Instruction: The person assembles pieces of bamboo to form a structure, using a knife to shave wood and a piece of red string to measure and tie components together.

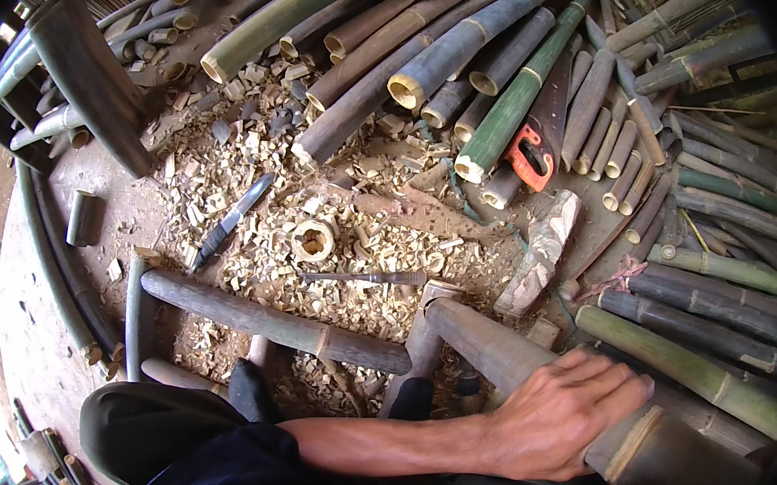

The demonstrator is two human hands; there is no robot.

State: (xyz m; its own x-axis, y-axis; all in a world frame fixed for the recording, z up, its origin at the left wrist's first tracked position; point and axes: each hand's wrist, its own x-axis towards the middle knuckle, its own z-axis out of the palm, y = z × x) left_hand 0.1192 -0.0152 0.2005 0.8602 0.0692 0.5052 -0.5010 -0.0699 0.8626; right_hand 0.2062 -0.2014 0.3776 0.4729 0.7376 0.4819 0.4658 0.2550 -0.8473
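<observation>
My left arm reaches across my lap toward the right. Its hand (569,413) lies over a thick grey-brown bamboo pole (482,340), the fingers wrapped round it. The pole slants from a notched upright bamboo post (424,341) down to the lower right. My right hand does not show. Joined near that post, a thinner bamboo rail (276,318) runs left in front of my feet. Beyond the rail, among wood chips, lie a dark-handled knife (238,217), a slim tool with a brown handle (394,278) and a short, hollow bamboo piece (313,240).
Many bamboo poles (465,52) lie stacked across the back, and more (718,353) along the right. An orange-handled saw (531,163) rests among them. A pale wood block (541,249) lies beyond the held pole. A short bamboo tube (80,218) stands at left.
</observation>
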